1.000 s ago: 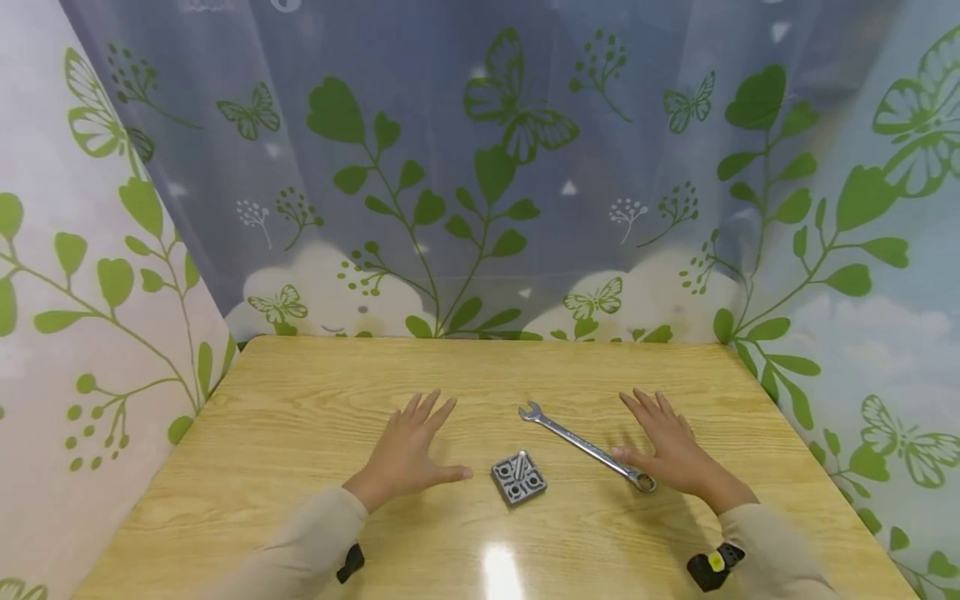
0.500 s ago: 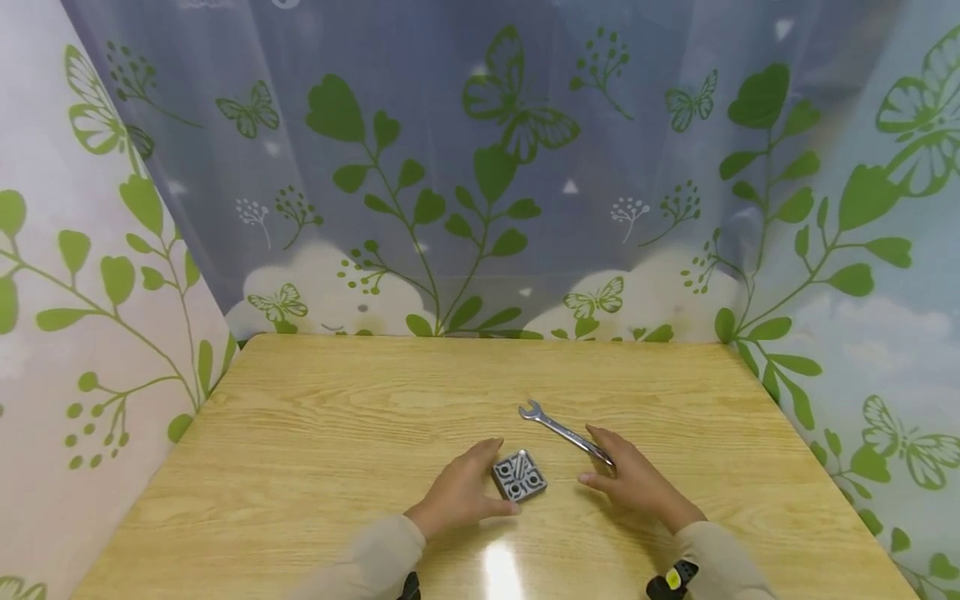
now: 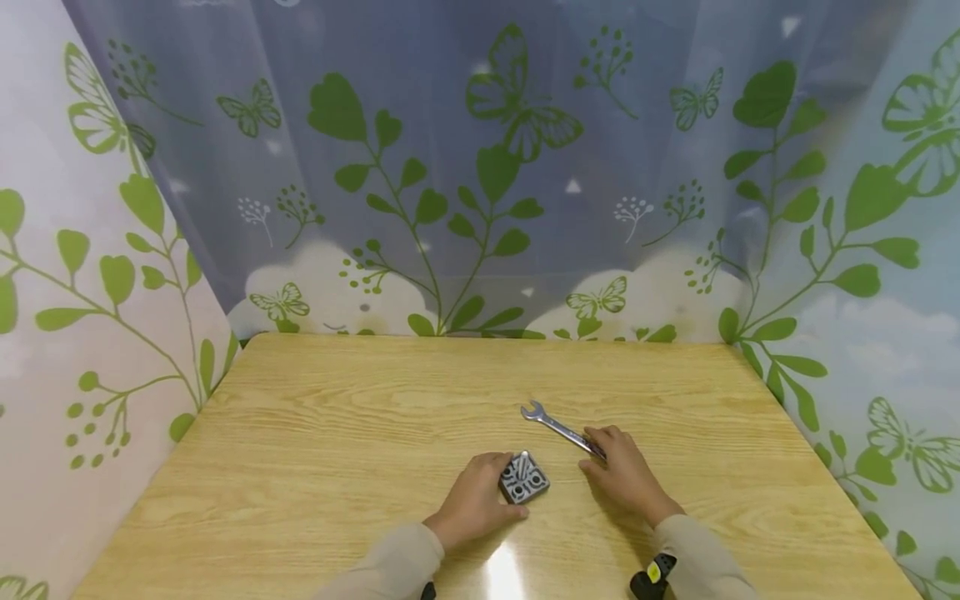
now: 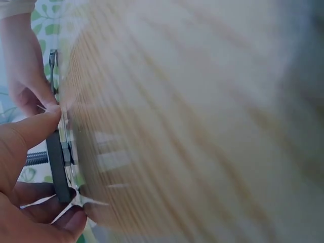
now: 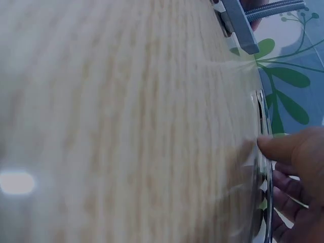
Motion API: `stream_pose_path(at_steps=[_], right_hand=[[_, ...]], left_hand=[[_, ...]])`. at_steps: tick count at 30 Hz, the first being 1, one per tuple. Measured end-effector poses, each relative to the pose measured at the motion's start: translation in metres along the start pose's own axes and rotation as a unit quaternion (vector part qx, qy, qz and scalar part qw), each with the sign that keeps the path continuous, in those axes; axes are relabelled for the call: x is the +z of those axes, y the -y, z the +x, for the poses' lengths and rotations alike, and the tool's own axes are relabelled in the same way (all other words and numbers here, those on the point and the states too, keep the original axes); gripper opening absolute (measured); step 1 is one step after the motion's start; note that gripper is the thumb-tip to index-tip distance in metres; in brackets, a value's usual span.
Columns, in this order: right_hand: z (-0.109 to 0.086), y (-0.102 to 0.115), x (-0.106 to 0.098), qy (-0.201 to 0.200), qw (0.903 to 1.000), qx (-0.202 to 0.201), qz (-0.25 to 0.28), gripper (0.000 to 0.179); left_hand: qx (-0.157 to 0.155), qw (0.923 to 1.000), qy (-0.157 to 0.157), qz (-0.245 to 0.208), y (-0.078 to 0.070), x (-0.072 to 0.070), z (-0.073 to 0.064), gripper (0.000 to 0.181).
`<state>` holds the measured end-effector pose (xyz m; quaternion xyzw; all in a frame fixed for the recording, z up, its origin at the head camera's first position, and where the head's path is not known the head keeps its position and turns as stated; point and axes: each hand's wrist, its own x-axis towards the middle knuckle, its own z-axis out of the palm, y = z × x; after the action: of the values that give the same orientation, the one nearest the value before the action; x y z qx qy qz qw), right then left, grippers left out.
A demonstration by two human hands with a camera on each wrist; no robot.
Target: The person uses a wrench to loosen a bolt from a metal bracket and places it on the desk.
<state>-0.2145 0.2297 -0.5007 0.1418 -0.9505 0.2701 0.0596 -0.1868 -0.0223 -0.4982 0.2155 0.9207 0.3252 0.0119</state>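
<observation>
Left hand (image 3: 474, 502): thumb and fingers hold the square block (image 3: 530, 483) by opposite edges, mid-surface (image 3: 300, 467). Bolt (image 5: 276, 9) stands out of its top face. Block probably rigid, fairly heavy for its size; side faces look the surest hold, clear of the thread. Wrench (image 3: 557, 425) to its right, open end bare: likely stiff, smooth, slippery; best taken mid-shank. Right hand (image 3: 624, 477): fingers pinch its handle. No container seen.
</observation>
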Motion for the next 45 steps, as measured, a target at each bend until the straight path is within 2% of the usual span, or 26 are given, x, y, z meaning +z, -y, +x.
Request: stream_pose_path(at_steps=[7, 11, 22, 26, 32, 37, 41, 45], right_hand=[[0.005, -0.001, 0.003, -0.023, 0.9981, 0.052, 0.022, 0.021], [0.007, 0.000, 0.003, -0.026, 0.9971, 0.065, 0.031, 0.017], [0.006, 0.002, 0.005, -0.023, 0.9959, 0.078, 0.040, 0.018], [0.005, 0.003, 0.004, -0.020, 0.9963, 0.075, 0.038, 0.019], [0.004, 0.003, 0.004, -0.024, 0.9965, 0.068, 0.044, 0.019], [0.003, 0.004, 0.002, -0.028, 0.9961, 0.068, 0.050, 0.018], [0.002, 0.003, 0.002, -0.033, 0.9964, 0.063, 0.047, 0.018], [0.002, 0.002, 0.002, -0.034, 0.9958, 0.071, 0.047, 0.016]], left_hand=[[0.003, 0.9999, -0.011, 0.008, -0.002, 0.004, 0.000, 0.076], [0.016, 0.9996, -0.022, -0.004, -0.001, 0.001, 0.001, 0.066], [-0.002, 0.9977, 0.000, -0.068, -0.001, -0.006, 0.000, 0.053], [-0.010, 0.9930, 0.010, -0.117, 0.001, -0.010, -0.001, 0.049], [-0.018, 0.9893, 0.005, -0.145, 0.002, -0.022, 0.002, 0.056], [-0.042, 0.9788, 0.009, -0.200, 0.005, -0.029, 0.005, 0.051], [-0.046, 0.9748, 0.005, -0.218, 0.007, -0.031, 0.006, 0.042], [-0.060, 0.9668, -0.004, -0.248, 0.008, -0.032, 0.005, 0.040]])
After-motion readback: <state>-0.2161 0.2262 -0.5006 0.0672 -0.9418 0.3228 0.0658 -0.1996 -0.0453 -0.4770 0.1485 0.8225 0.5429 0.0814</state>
